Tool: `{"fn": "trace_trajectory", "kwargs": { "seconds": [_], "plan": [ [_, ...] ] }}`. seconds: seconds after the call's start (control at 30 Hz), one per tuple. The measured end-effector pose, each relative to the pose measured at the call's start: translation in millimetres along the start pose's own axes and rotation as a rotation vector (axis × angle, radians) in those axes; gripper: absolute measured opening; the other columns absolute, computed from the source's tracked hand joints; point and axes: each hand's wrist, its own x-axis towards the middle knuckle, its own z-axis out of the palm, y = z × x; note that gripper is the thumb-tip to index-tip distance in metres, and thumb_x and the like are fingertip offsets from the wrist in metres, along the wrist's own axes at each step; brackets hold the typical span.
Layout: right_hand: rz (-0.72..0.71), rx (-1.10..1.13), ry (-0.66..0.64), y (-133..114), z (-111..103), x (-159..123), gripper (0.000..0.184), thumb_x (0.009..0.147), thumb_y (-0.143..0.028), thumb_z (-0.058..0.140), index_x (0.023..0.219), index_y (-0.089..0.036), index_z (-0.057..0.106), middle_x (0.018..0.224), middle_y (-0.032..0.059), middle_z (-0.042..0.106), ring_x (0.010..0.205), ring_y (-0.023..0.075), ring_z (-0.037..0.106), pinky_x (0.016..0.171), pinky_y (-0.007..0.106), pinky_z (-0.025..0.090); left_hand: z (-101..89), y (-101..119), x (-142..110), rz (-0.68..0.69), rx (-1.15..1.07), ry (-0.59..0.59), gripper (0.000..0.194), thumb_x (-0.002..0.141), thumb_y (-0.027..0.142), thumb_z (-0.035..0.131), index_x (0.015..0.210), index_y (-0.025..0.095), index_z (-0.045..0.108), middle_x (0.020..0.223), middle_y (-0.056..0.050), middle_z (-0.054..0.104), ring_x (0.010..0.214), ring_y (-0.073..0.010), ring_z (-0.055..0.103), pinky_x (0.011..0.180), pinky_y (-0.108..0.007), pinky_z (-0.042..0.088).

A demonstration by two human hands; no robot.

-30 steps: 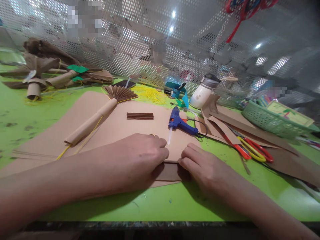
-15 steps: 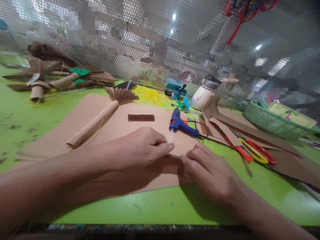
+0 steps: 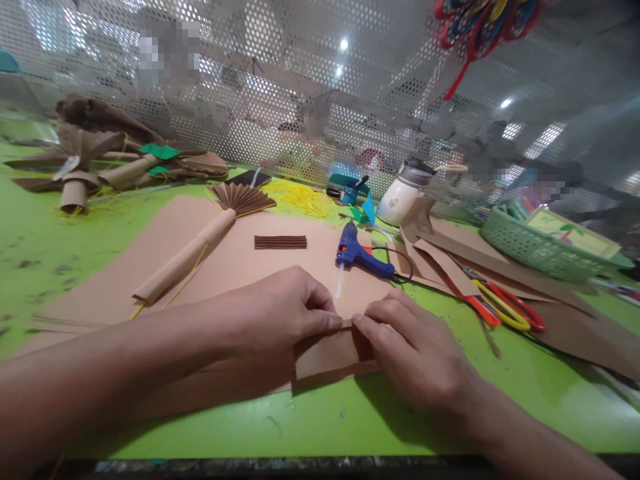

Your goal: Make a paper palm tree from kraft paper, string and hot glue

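My left hand point(image 3: 283, 313) and my right hand point(image 3: 405, 347) meet fingertip to fingertip over a small piece of brown paper point(image 3: 327, 360) near the front of the green table point(image 3: 330, 420). Both hands pinch its upper folded edge, fingers closed on it. The piece lies on the near edge of a big tan paper sheet point(image 3: 235, 267). Just behind my fingers a blue glue gun point(image 3: 357, 255) rests on that sheet. A dark pleated paper strip point(image 3: 280, 242) lies further back.
A rolled paper tube with a pleated fan top point(image 3: 200, 247) lies to the left. Red and yellow scissors point(image 3: 500, 308) lie on brown paper strips at right, with a green basket point(image 3: 540, 243) and a white bottle point(image 3: 403, 193) behind. Paper craft pieces point(image 3: 100, 157) pile up at far left by a perforated screen.
Both hands went from pressing flat on the paper to pinching its edge; the brown piece is now folded over and shows more in front of my fingers.
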Motion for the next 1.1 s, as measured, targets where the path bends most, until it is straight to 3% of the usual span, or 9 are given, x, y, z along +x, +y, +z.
{"fn": "trace_trajectory", "kwargs": {
  "seconds": [0.17, 0.27, 0.37, 0.43, 0.67, 0.77, 0.9, 1.1],
  "plan": [
    [0.246, 0.367, 0.009, 4.9, -8.4, 2.8, 0.027, 0.082, -0.005, 0.053, 0.107, -0.009, 0.06, 0.099, 0.0115, 0.056, 0.092, 0.0208, 0.052, 0.077, 0.036, 0.046, 7.6, -1.6, -3.8, 0.052, 0.182, 0.149, 0.025, 0.085, 0.032, 0.046, 0.075, 0.018, 0.064, 0.062, 0.002, 0.056, 0.058, -0.0128, 0.047, 0.053, -0.023, 0.031],
    [0.356, 0.474, 0.0, 9.0, -10.8, 4.2, 0.024, 0.083, -0.01, 0.056, 0.107, -0.012, 0.059, 0.098, 0.0088, 0.058, 0.092, 0.0188, 0.054, 0.079, 0.034, 0.046, 17.4, -6.8, -5.2, 0.26, 0.423, 0.33, 0.03, 0.089, 0.033, 0.043, 0.072, 0.019, 0.063, 0.064, 0.0, 0.059, 0.056, -0.0131, 0.048, 0.052, -0.024, 0.029],
    [0.405, 0.509, -0.044, 10.1, -8.7, 4.9, 0.012, 0.086, -0.018, 0.059, 0.096, -0.013, 0.064, 0.085, 0.0056, 0.06, 0.08, 0.0162, 0.056, 0.07, 0.031, 0.046, 25.7, -9.6, -4.2, 0.475, 0.608, 0.447, 0.032, 0.09, 0.032, 0.047, 0.065, 0.017, 0.059, 0.06, -0.001, 0.058, 0.054, -0.0131, 0.046, 0.051, -0.025, 0.028],
    [0.395, 0.521, -0.022, 10.0, -6.9, 5.2, 0.009, 0.087, -0.018, 0.059, 0.087, -0.014, 0.067, 0.076, 0.004, 0.06, 0.071, 0.0142, 0.056, 0.063, 0.028, 0.044, 28.2, -8.8, -4.5, 0.542, 0.663, 0.497, 0.025, 0.088, 0.026, 0.052, 0.065, 0.016, 0.058, 0.06, -0.001, 0.058, 0.055, -0.0132, 0.047, 0.052, -0.026, 0.029],
    [0.338, 0.563, 0.066, 11.4, -8.3, 4.1, 0.009, 0.086, -0.016, 0.062, 0.081, -0.014, 0.069, 0.065, 0.0018, 0.058, 0.061, 0.0116, 0.053, 0.056, 0.025, 0.041, 27.1, 0.2, -16.5, 0.574, 0.768, 0.448, 0.008, 0.084, 0.017, 0.058, 0.076, 0.016, 0.06, 0.074, 0.0, 0.064, 0.065, -0.0136, 0.054, 0.058, -0.025, 0.036],
    [0.333, 0.523, 0.024, 11.6, -10.4, 2.8, 0.01, 0.086, -0.016, 0.062, 0.081, -0.015, 0.069, 0.062, -0.0002, 0.054, 0.058, 0.0103, 0.05, 0.053, 0.023, 0.037, 27.3, -3.5, -12.5, 0.546, 0.779, 0.486, 0.013, 0.085, 0.017, 0.056, 0.072, 0.017, 0.058, 0.069, 0.001, 0.061, 0.059, -0.013, 0.051, 0.055, -0.026, 0.033],
    [0.344, 0.514, -0.041, 12.8, -12.5, 1.7, 0.012, 0.088, -0.018, 0.06, 0.081, -0.016, 0.069, 0.062, -0.0017, 0.051, 0.058, 0.0093, 0.048, 0.052, 0.022, 0.034, 24.0, -12.1, -3.7, 0.623, 0.719, 0.387, 0.017, 0.086, 0.024, 0.054, 0.069, 0.018, 0.056, 0.062, 0.001, 0.058, 0.051, -0.0124, 0.047, 0.049, -0.027, 0.029],
    [0.39, 0.525, -0.148, 15.9, -13.6, 4.0, 0.016, 0.089, -0.017, 0.056, 0.076, -0.014, 0.065, 0.065, -0.001, 0.052, 0.061, 0.0096, 0.05, 0.056, 0.022, 0.036, 22.1, -16.5, -6.9, 0.483, 0.613, 0.399, 0.019, 0.086, 0.02, 0.048, 0.068, 0.021, 0.056, 0.063, 0.003, 0.057, 0.054, -0.0121, 0.048, 0.051, -0.026, 0.027]
  ]
}}
